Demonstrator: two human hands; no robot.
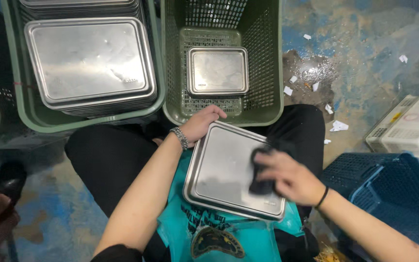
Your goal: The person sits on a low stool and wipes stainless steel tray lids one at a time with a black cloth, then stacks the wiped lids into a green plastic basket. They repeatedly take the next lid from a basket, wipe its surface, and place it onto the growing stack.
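A rectangular steel tray (pixel 221 167) lies bottom-up across my lap, over a teal apron (pixel 219 237). My left hand (pixel 201 122) grips its far left corner; a metal bracelet sits on that wrist. My right hand (pixel 292 177) is blurred and presses a dark cloth (pixel 260 170) onto the tray's right side. A green perforated crate (pixel 263 58) just beyond my knees holds one steel tray (pixel 217 70) lying flat on its floor.
A second green crate (pixel 30 111) at the left holds a tall stack of steel trays (pixel 90 60). A blue crate (pixel 389 194) and a white crate (pixel 413 128) stand at the right. Paper scraps (pixel 338 126) dot the wet blue floor.
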